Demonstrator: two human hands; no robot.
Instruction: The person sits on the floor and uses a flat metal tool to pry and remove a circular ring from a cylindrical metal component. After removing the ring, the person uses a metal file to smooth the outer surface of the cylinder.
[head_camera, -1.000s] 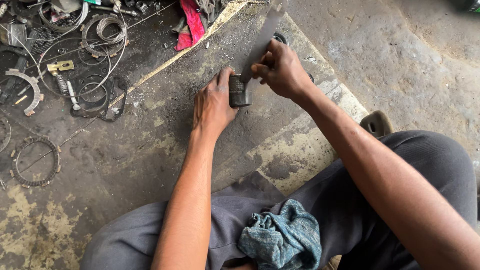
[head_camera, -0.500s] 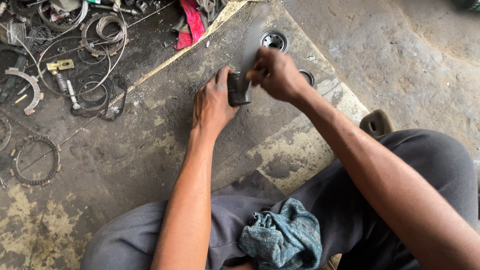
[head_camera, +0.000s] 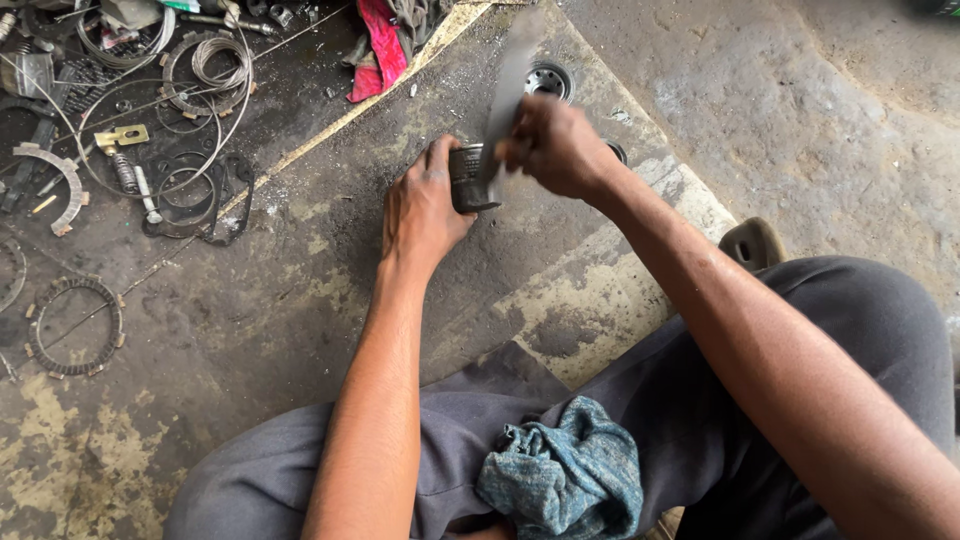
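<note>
Blue-green rag (head_camera: 562, 472), red cloth (head_camera: 375, 50)

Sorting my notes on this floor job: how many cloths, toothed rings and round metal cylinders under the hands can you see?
Cloths: 2, a blue rag on the lap and a red cloth on the floor.
Toothed rings: 1.
Metal cylinders: 1, gripped by the left hand.
Total: 4

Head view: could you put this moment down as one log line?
left hand: steadies dark metal cylinder on floor | right hand: grips flat metal strip, blurred | lap: blue rag
</note>
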